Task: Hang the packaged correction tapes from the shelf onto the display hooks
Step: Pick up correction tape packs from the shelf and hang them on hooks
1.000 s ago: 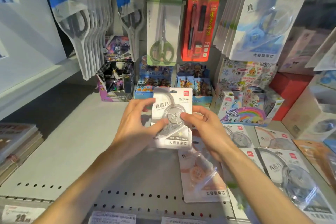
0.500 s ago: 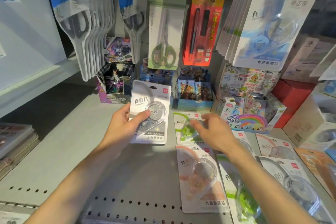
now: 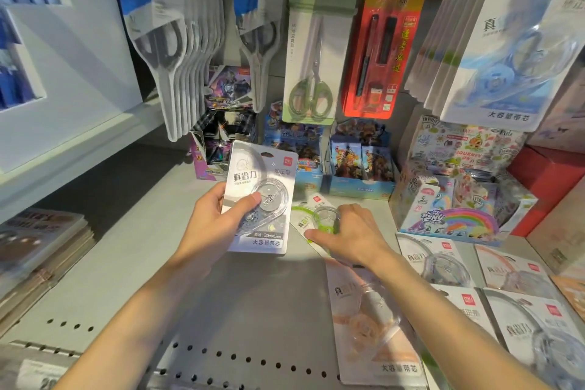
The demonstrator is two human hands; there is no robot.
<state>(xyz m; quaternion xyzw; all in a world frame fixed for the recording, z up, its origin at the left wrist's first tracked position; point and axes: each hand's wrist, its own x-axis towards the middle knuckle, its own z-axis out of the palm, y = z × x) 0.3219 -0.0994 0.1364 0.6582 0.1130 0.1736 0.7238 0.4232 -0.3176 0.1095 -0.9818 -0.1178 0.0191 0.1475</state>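
My left hand (image 3: 212,222) grips a grey packaged correction tape (image 3: 260,199), thumb on its clear blister, holding it upright above the shelf (image 3: 133,263). My right hand (image 3: 346,233) lies over a green packaged correction tape (image 3: 305,217) flat on the shelf, fingers curled at its edges. An orange pack (image 3: 373,323) lies flat below my right wrist. Several more packs (image 3: 438,261) lie at the right. A row of blue packs (image 3: 506,51) hangs from a display hook at the upper right.
Packaged scissors (image 3: 177,41) hang at the upper left, green scissors (image 3: 311,57) and a red pen pack (image 3: 381,51) at centre. Card boxes (image 3: 361,165) and a rainbow pony box (image 3: 456,199) stand at the back. Stacked booklets (image 3: 38,247) lie left.
My right hand let go of the grey pack and moved down onto the green pack on the shelf. My left hand carried the grey pack to the left.
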